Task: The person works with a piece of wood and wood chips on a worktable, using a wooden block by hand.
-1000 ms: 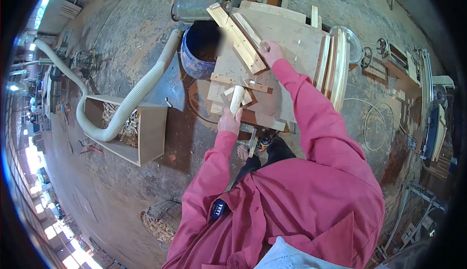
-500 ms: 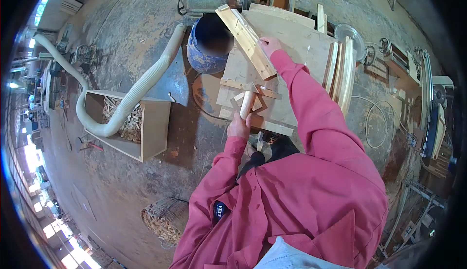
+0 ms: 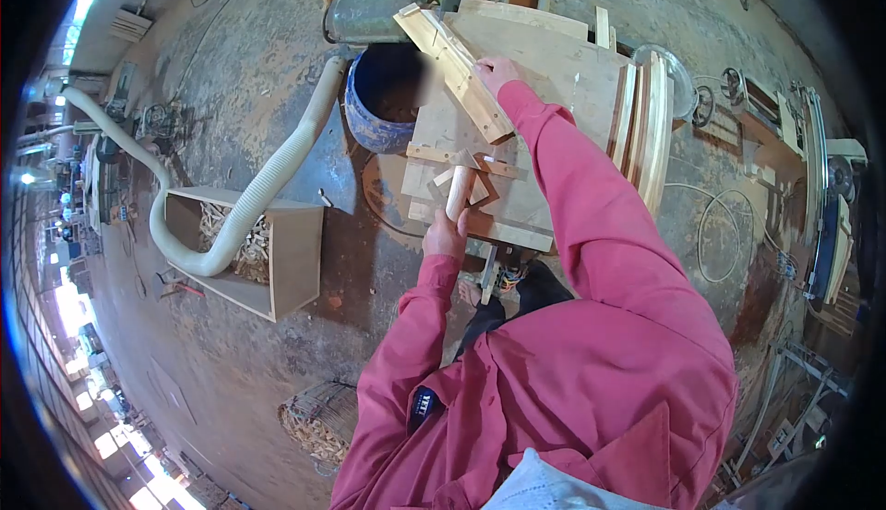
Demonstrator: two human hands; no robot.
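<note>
My left hand is closed around the light wooden handle of a hammer at the near-left edge of the worktable. The hammer's head end lies over small crossed wood pieces. My right hand has its fingers curled at the right edge of a long pale wooden board assembly. Whatever lies between those fingers is hidden. Small dark marks show on the board, which slants across the table's left side.
A blue barrel stands left of the table. Beyond it is a green machine. Long wooden strips lie along the table's right side. A white hose runs into a wooden box of offcuts. A wire basket holds more scraps.
The view has shifted slightly, so the table and barrel appear farther left. Both hands keep their places, the left on the hammer and the right at the board's edge.
</note>
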